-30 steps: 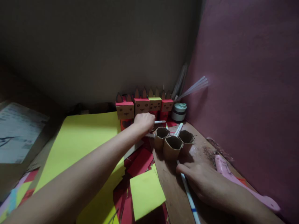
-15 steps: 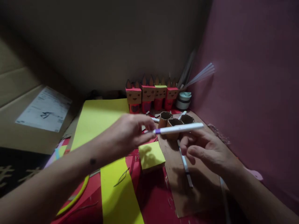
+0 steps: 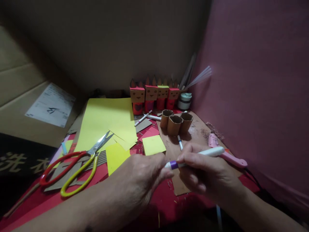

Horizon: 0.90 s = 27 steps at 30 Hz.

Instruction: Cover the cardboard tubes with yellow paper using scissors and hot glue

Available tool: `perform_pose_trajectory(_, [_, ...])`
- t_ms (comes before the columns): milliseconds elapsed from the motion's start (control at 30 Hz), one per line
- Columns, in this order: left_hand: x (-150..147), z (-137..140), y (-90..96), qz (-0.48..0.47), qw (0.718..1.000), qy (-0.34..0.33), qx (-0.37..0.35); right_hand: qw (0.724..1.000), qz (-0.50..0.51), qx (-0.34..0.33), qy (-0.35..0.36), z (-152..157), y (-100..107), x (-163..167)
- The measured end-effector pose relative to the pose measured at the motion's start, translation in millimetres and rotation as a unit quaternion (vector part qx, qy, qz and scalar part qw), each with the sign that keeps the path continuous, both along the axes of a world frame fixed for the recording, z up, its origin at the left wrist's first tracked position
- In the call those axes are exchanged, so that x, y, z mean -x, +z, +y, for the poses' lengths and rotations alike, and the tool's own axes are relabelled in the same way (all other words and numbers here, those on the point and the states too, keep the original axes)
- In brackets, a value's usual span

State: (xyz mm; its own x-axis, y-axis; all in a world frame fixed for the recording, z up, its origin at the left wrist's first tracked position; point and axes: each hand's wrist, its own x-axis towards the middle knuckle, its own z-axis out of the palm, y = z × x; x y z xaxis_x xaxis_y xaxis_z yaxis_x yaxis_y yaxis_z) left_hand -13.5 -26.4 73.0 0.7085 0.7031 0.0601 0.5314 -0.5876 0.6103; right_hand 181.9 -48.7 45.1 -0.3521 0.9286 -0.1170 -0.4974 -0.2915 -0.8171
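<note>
Head view first: where is the slim white plastic marker with a purple band (image 3: 209, 152)?

— Between both hands. Thumb and fingers of the right hand (image 3: 207, 170) pinch its barrel; the left hand (image 3: 142, 170) seems clamped on the purple-banded end, though its fingertips are partly hidden.

— How best to handle it?

— I'd keep both grips firm and in line, so the barrel doesn't twist, and well short of the three open brown cardboard tubes (image 3: 174, 125) beyond.

— What differs from half a second ago?

— Then only the left held it, the right's fingers apart nearby; now both grip.
</note>
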Motion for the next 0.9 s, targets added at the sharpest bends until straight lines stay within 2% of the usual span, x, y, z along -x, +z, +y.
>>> perform_pose_trajectory(133, [3.5,-21.0,8.6,0.028,0.994,0.025,0.098,0.999,0.002,0.039,0.015,-15.9,-3.8,10.2])
perform_pose_trajectory(300, [18.8,-37.8,-7.8,-0.006,0.989,0.071,0.127,0.997,0.002,0.063,0.043,-22.9,-4.1,14.0])
perform_pose_trajectory(367, [33.1,-40.9,-15.9,-0.027,0.976,0.139,0.166,0.998,-0.001,0.06,0.008,-21.0,-0.4,-1.2])
perform_pose_trajectory(400, [40.9,-41.5,-19.2,-0.033,0.963,0.181,0.198,0.997,0.01,0.042,-0.063,-19.3,1.7,-11.0])
perform_pose_trajectory(433, [48.2,-41.5,-22.4,-0.037,0.945,0.216,0.243,0.988,0.02,-0.005,-0.151,-17.4,3.6,-20.3])
perform_pose_trajectory(467, [54.1,-41.3,-25.5,-0.031,0.928,0.222,0.297,0.976,0.012,-0.037,-0.215,-15.5,4.9,-27.7])
perform_pose_trajectory(500, [58.0,-41.3,-28.9,-0.024,0.92,0.197,0.339,0.971,-0.009,-0.053,-0.233,-13.7,5.3,-31.8])
perform_pose_trajectory(533, [59.8,-41.7,-32.9,-0.026,0.925,0.157,0.346,0.982,-0.04,-0.039,-0.182,-12.2,5.0,-32.1])
perform_pose_trajectory(600, [57.7,-44.9,-42.9,-0.037,0.963,0.053,0.26,0.991,-0.083,-0.038,-0.096,-9.6,2.5,-22.5])
perform_pose_trajectory(667, [51.9,-50.6,-53.5,-0.028,0.992,-0.033,0.119,0.991,-0.104,-0.046,-0.073,-7.6,-0.7,-6.5])
perform_pose_trajectory(733, [47.4,-56.7,-60.8,0.014,0.997,-0.068,0.035,0.989,-0.124,-0.068,-0.045,-6.0,-4.0,6.9])
perform_pose_trajectory(800, [46.5,-60.8,-61.7,0.068,0.995,-0.07,-0.006,0.982,-0.165,-0.086,-0.017,-4.9,-7.7,13.6])
perform_pose_trajectory(900, [50.4,-62.4,-53.2,0.137,0.986,-0.084,-0.052,0.967,-0.229,-0.111,-0.003,-3.9,-13.1,15.6])
